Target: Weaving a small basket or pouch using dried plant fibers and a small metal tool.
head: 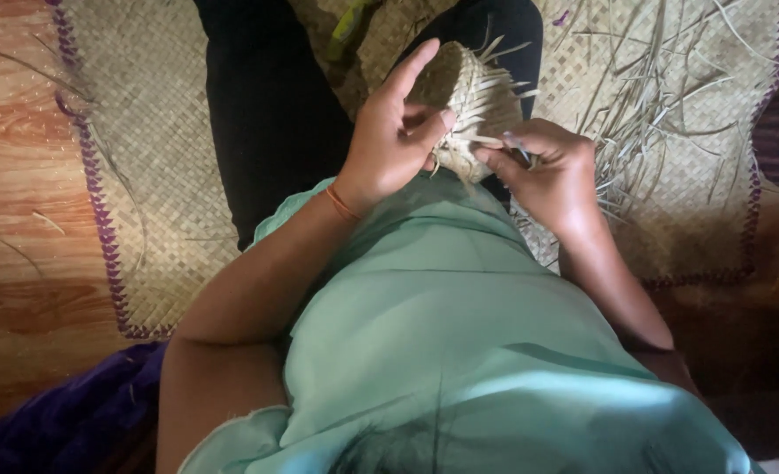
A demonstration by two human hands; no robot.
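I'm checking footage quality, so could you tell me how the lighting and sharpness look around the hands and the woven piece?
Head view: soft, dim light with no glare; the left hand and right hand are fairly sharp on the woven basket; the green shirt near the lens is blurred and bright; the floor at the right edge falls into shadow.

Your left hand (394, 140) hides the woven basket's (473, 101) near side; the thin tool beneath your right hand (547, 171) is blurred.
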